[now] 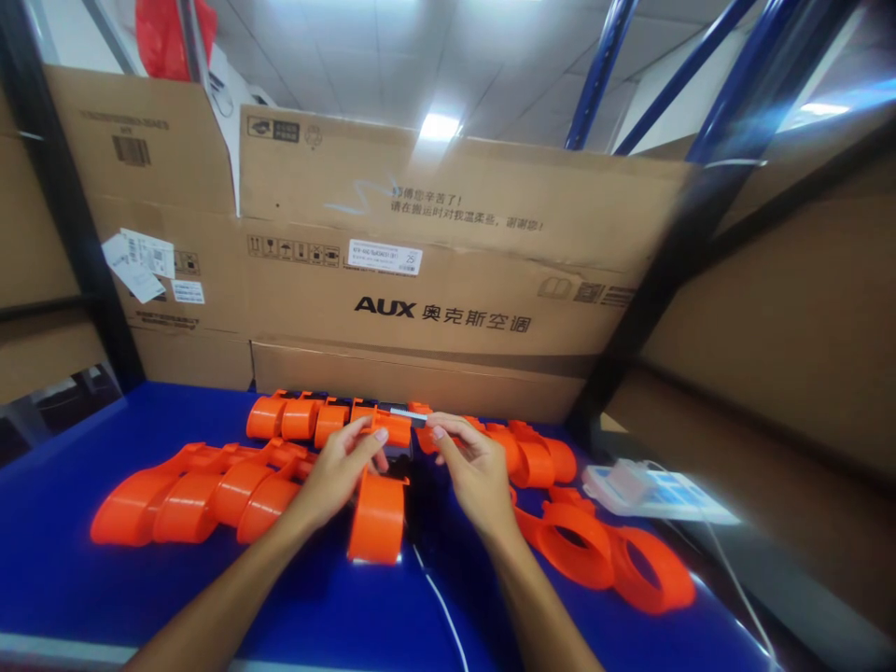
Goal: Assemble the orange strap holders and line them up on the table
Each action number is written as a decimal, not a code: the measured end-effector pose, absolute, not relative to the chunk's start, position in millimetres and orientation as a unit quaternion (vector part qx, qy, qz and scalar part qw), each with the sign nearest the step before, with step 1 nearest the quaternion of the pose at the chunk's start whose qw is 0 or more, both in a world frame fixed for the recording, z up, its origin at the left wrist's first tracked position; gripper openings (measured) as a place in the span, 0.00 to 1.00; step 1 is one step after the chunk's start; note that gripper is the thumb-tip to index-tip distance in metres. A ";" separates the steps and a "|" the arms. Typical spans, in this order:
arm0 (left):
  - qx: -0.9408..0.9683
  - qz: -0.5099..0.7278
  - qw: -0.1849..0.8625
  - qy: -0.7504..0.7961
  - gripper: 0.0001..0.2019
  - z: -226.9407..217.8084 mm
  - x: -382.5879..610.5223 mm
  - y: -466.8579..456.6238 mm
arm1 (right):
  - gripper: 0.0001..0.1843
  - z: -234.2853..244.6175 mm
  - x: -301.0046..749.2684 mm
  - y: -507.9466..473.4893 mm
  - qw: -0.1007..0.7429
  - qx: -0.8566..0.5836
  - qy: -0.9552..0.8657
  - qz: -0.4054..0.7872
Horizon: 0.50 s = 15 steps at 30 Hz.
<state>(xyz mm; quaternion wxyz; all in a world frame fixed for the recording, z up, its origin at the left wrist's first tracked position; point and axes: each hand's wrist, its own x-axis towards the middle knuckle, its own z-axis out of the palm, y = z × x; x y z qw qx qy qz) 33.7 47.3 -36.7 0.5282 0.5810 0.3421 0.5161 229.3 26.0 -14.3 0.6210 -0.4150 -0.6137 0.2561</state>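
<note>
My left hand (pixel 348 467) curls its thumb and fingers against an orange plastic part (pixel 398 431); how firmly it is gripped cannot be seen. From the other side, my right hand (pixel 474 462) pinches the end of a small pale toothed strip (pixel 408 415), which lies across the top of that part. Just below my left hand stands an orange ring-shaped piece (pixel 378 521) with a pale edge showing under it. A dark object behind it, between my hands, is too shadowed to name.
Orange ring-shaped parts stand in rows at the left (pixel 186 504), at the back (pixel 301 417) and at the right (pixel 648 565) on the blue tabletop (pixel 56 560). A white cable (pixel 444 602) runs toward me. A white device (pixel 672 495) lies right; cardboard (pixel 315 327) walls the back.
</note>
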 end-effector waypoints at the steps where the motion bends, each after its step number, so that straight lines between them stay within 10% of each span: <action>1: 0.588 0.511 0.523 0.346 0.23 -37.0 33.5 47.3 | 0.11 -14.2 229.6 26.0 0.616 -0.414 -0.621 0.252; 15: 0.630 0.489 0.497 0.342 0.22 -34.3 35.0 45.4 | 0.11 -18.7 232.7 32.1 0.535 -0.438 -0.698 0.186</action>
